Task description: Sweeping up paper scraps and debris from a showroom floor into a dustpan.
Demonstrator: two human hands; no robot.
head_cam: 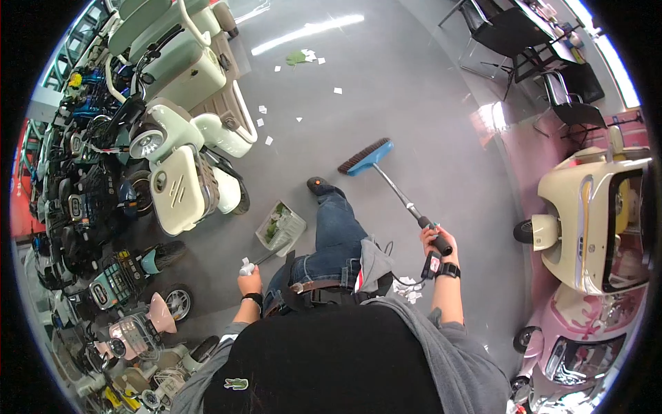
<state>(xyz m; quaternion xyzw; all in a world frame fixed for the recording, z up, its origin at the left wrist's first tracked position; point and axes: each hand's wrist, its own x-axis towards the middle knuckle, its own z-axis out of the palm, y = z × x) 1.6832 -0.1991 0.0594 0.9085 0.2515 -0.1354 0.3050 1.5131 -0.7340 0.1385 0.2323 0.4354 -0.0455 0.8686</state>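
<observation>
My right hand [438, 242] grips the dark foam end of a broom handle [395, 189]. Its blue broom head [371, 158] with brown bristles lies on the grey floor ahead of my shoe. My left hand [250, 282] is closed around the top of a dustpan's handle, which slants down to a pale slotted dustpan [295, 226]. Green leaves and white scraps [276, 222] lie in the dustpan, left of my leg. More white paper pieces [337, 90] and a green leaf [296, 58] are scattered on the floor farther ahead. A pile of white scraps [408, 290] shows beside my right hip.
A pale green three-wheeled scooter [181, 191] with a front basket stands at the left, by rows of parked scooters [124, 279]. At the right are a cream vehicle [574, 222], a pink one [558, 310], and black chairs [512, 31] by a desk.
</observation>
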